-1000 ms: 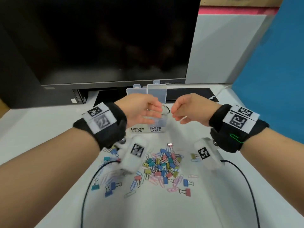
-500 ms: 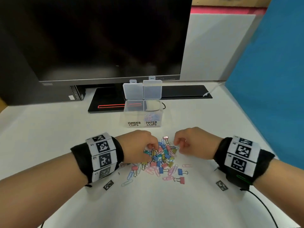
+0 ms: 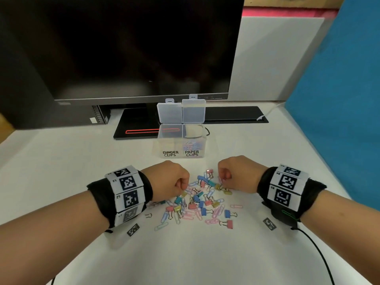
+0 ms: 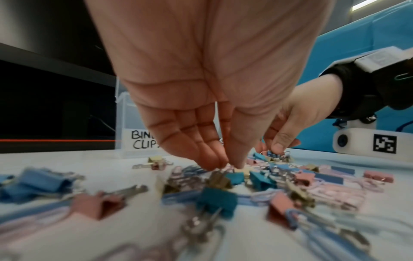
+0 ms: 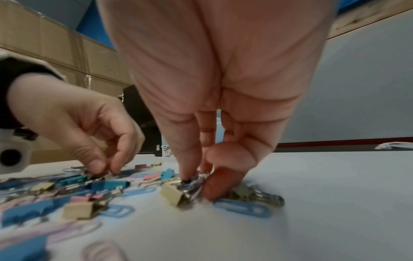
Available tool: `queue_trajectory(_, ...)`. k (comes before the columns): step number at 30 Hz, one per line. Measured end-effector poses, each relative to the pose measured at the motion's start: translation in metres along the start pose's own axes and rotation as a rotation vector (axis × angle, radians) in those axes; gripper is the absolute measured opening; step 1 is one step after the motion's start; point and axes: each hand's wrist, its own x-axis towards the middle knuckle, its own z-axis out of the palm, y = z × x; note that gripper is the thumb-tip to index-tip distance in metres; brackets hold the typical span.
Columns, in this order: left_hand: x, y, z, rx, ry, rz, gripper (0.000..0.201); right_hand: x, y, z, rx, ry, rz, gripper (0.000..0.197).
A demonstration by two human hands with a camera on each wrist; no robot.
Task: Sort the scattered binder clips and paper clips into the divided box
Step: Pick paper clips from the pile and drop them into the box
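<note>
Materials and surface finishes on the matt white table top (image 3: 61, 182)

The clear, smooth plastic divided box (image 3: 182, 140) stands at the table's far middle, with white paper labels on its front wall. Nearer than the box lie small binder clips (image 3: 227, 223) with matt painted bodies and shiny wire handles, mixed with smooth, coated pastel paper clips (image 3: 236, 206). Beyond the box stands the glossy black monitor screen (image 3: 133, 48). Black cloth wristbands (image 3: 98, 200) carry matt printed marker tiles.

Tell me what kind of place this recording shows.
Most likely an office desk: a dark monitor stands on a white table, with a labelled clip box and scattered clips. Cardboard boxes hint at storage nearby.
</note>
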Motion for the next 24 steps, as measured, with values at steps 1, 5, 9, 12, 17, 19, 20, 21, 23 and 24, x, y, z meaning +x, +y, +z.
queue_trajectory(1,-0.002,-0.002,0.0,0.0,0.023,-0.012,0.015,0.0,0.003,-0.001,-0.002,0.001,0.02,0.007)
queue_trajectory(5,-0.013,0.004,0.004,-0.064,0.032,0.053,0.013,-0.008,0.008,-0.003,0.004,0.078,0.028,0.006)
queue_trajectory(9,-0.016,0.02,0.015,-0.03,-0.013,0.163,0.026,-0.031,-0.011,0.005,0.065,-0.004,-0.154,0.012)
queue_trajectory(12,-0.01,0.019,0.017,-0.013,-0.01,0.124,0.032,-0.039,-0.021,0.018,0.026,-0.075,-0.23,0.013)
queue_trajectory(17,-0.016,0.013,0.01,-0.024,0.079,0.075,0.03,-0.043,-0.014,0.019,-0.002,0.0,-0.21,0.019)
queue_trajectory(19,-0.024,0.016,0.011,0.042,0.04,0.084,0.026,-0.048,-0.018,0.021,-0.003,0.004,-0.232,0.02)
queue_trajectory(20,-0.027,0.018,0.013,0.085,0.014,0.087,0.027,-0.05,-0.021,0.023,-0.028,-0.003,-0.239,0.024)
queue_trajectory(21,-0.028,0.021,0.017,0.129,-0.004,0.083,0.03,-0.052,-0.024,0.026,-0.073,-0.014,-0.242,0.029)
queue_trajectory(23,-0.028,0.024,0.023,0.2,-0.01,0.064,0.035,-0.052,-0.03,0.03,-0.155,-0.023,-0.236,0.032)
queue_trajectory(24,-0.027,0.025,0.025,0.219,-0.005,0.059,0.035,-0.05,-0.032,0.031,-0.17,-0.018,-0.235,0.029)
